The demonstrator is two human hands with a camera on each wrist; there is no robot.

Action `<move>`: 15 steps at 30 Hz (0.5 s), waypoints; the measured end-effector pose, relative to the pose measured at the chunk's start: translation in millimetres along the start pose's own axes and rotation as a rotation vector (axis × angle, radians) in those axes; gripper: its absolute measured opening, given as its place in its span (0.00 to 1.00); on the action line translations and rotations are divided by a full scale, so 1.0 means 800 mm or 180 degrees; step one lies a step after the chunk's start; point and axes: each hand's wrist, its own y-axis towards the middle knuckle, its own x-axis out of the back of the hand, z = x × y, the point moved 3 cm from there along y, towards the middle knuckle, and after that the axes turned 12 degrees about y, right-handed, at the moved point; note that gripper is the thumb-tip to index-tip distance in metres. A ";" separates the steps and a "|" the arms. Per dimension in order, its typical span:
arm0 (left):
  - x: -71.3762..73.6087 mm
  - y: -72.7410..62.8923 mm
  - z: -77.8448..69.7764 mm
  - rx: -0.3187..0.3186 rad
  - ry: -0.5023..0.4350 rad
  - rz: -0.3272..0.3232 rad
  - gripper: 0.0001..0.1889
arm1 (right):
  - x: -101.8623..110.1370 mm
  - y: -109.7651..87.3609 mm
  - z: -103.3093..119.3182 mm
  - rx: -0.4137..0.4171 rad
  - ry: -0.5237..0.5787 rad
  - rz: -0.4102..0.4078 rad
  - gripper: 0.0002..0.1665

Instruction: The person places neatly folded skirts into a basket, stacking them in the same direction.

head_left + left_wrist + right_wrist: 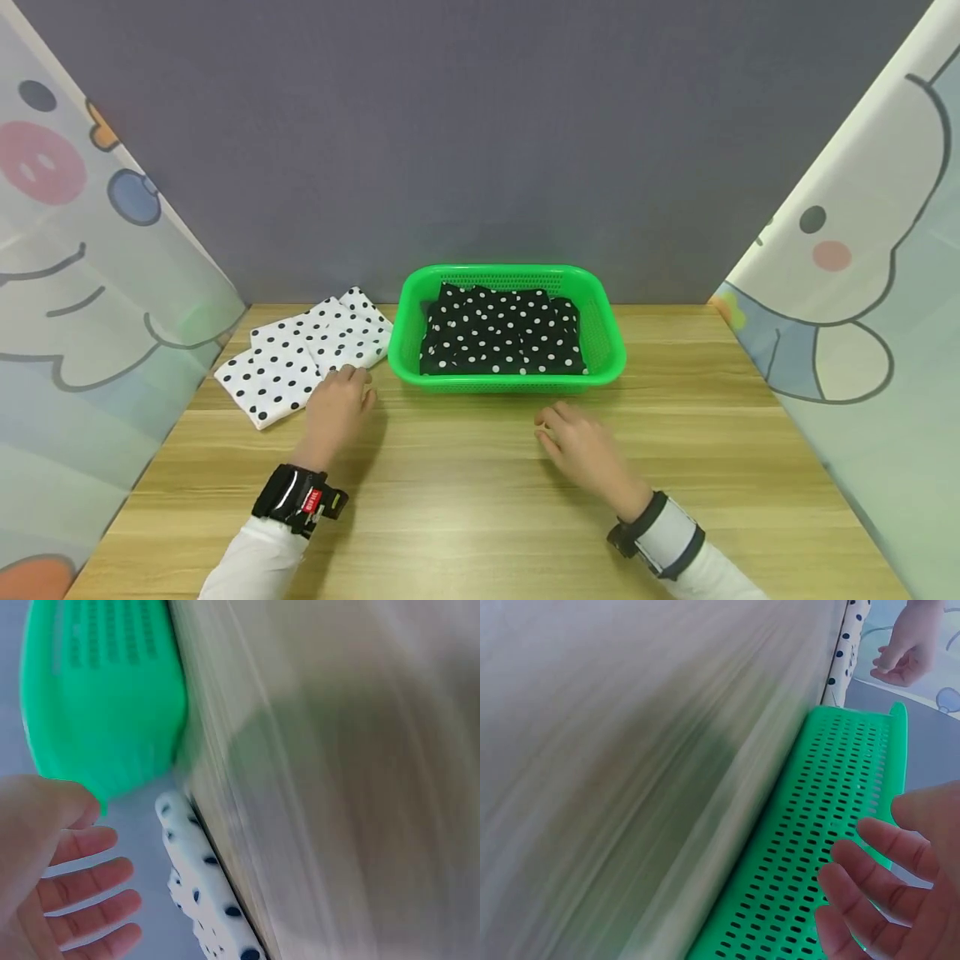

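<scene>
My left hand (339, 410) hovers near the right edge of a pile of folded white cloths with black dots (279, 375). Its fingers are loosely bent and hold nothing, as the left wrist view also shows. My right hand (581, 442) is in front of a green plastic basket (405, 333), with relaxed fingers and nothing between them. Inside the basket lie folded black cloths with white dots (498, 333). In the right wrist view the fingers (877, 881) overlap the basket's perforated side.
The wooden table (450, 517) meets a dark grey panel (480, 150) at the back. Cartoon-printed sheets (75, 275) flank both sides. The basket's left end stands right beside the white dotted cloths.
</scene>
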 end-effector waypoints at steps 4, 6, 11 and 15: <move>-0.010 0.010 0.023 0.0114 0.0079 0.0230 0.12 | -0.003 -0.003 0.002 -0.0032 0.0053 0.0043 0.08; -0.015 0.014 0.032 0.0138 0.0124 0.0311 0.12 | -0.004 -0.004 0.002 -0.0040 0.0049 0.0035 0.08; -0.027 0.023 0.047 0.0182 0.0180 0.0537 0.16 | -0.006 -0.006 0.003 -0.0048 0.0055 0.0036 0.08; -0.035 0.028 0.054 0.0192 0.0221 0.0806 0.18 | -0.008 -0.008 0.003 -0.0029 0.0092 0.0047 0.07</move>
